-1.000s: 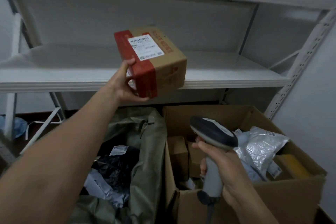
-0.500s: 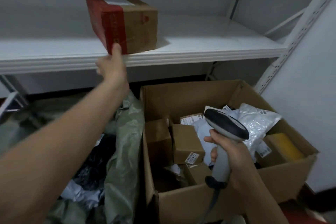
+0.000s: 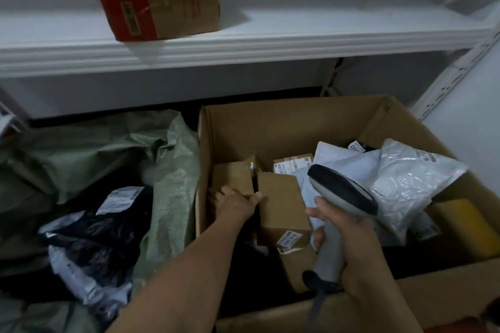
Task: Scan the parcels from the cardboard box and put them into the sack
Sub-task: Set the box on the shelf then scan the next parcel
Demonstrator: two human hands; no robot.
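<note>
Brown cardboard fills the left hand point(image 3: 234, 204): thumb and fingers clamp the lower end of a small plain carton point(image 3: 232, 180) standing by the left wall of the large open cardboard box point(image 3: 284, 116). Wedged against a taller brown carton point(image 3: 281, 205), it could drag that neighbour up or slip free. No label shows on it, so a scan may miss. The right hand point(image 3: 351, 246) is wrapped round the grey handheld scanner point(image 3: 342, 193), whose cable point(image 3: 315, 308) crosses the near rim and could snag. The green woven sack point(image 3: 173, 170) slumps just outside the box's left wall.

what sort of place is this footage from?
Probably a courier or parcel sorting room: a handheld scanner, a cardboard box full of labelled parcels, a green sack holding more, and metal shelving.
</note>
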